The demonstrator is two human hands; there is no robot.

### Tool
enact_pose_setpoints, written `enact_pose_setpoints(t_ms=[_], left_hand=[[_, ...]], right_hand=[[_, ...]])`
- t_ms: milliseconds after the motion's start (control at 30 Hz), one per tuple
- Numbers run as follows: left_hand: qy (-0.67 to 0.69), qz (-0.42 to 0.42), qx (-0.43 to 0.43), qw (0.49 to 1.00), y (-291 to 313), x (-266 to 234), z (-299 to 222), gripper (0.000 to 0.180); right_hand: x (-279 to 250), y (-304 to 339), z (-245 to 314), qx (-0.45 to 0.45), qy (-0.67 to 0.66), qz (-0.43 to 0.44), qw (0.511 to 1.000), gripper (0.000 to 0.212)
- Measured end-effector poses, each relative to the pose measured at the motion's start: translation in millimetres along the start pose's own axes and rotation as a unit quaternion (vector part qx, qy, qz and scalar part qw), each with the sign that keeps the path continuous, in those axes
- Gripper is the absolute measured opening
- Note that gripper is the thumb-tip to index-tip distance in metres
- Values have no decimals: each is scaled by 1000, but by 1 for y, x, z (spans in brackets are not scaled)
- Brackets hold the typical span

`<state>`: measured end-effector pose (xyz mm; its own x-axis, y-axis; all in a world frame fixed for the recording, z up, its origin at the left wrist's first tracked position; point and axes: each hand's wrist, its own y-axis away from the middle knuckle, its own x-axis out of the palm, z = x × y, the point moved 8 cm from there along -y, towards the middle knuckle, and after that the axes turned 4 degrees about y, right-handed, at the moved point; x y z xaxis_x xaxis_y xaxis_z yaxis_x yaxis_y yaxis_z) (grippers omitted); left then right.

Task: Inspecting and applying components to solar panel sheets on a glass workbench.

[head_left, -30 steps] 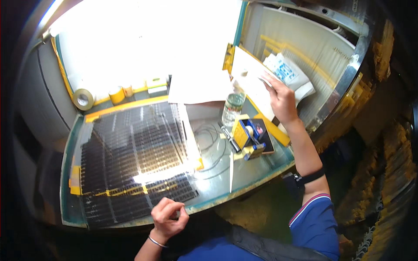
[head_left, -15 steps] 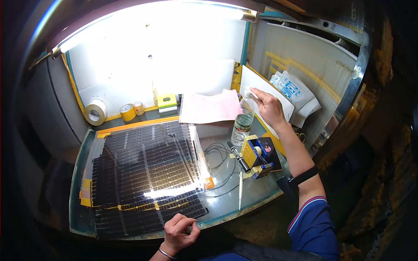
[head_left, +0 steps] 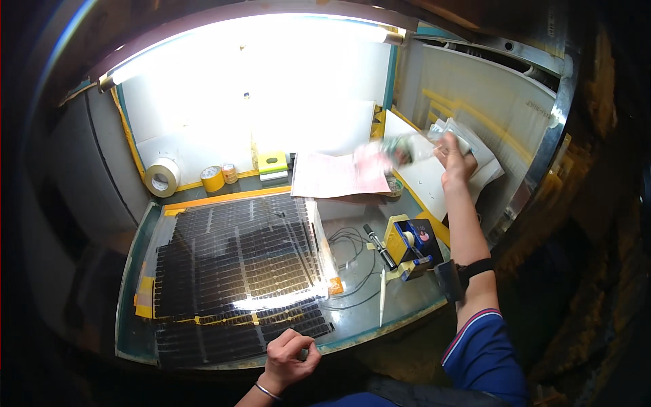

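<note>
My right hand (head_left: 458,163) grips a clear plastic bottle (head_left: 401,150) near its neck, at the right rear of the glass-topped table (head_left: 352,324). The bottle is tipped almost level, its base toward the left, and smeared by motion. It passes in front of a pink paper sheet (head_left: 329,178). At the near edge, my left hand (head_left: 288,359) is closed, with a small greyish thing partly showing in its curled fingers that I cannot make out. That hand is beside dark patterned film sheets (head_left: 234,254), which lie across the left half of the table.
Along the back are a wide white tape roll (head_left: 162,177), a yellow tape roll (head_left: 211,178) and a green-topped box (head_left: 272,163). A yellow-blue tape dispenser (head_left: 405,241), black marker (head_left: 378,245), white stick (head_left: 382,297) and thin black cables (head_left: 347,245) lie at right.
The bottle, upright on the table before, is now lifted and tipped over to the left in my right hand. My left hand stays closed. The view has shifted slightly.
</note>
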<state>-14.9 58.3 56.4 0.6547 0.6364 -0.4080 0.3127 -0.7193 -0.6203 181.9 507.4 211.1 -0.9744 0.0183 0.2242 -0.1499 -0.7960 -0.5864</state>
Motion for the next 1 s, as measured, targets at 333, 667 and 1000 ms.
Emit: enact_pose_setpoints(t_ms=[333,667,1000], left_hand=[[4,-9,14,1000,-6,0,0,7],[-7,-6,14,1000,-1,0,-4,9],[-33,-25,98,994,-3,-1,-9,12]], right_hand=[[-32,5,1,46,-68,-154,985,29],[56,63,29,-212,270,165,925,41],[54,111,104,-332,276,155,888,20]])
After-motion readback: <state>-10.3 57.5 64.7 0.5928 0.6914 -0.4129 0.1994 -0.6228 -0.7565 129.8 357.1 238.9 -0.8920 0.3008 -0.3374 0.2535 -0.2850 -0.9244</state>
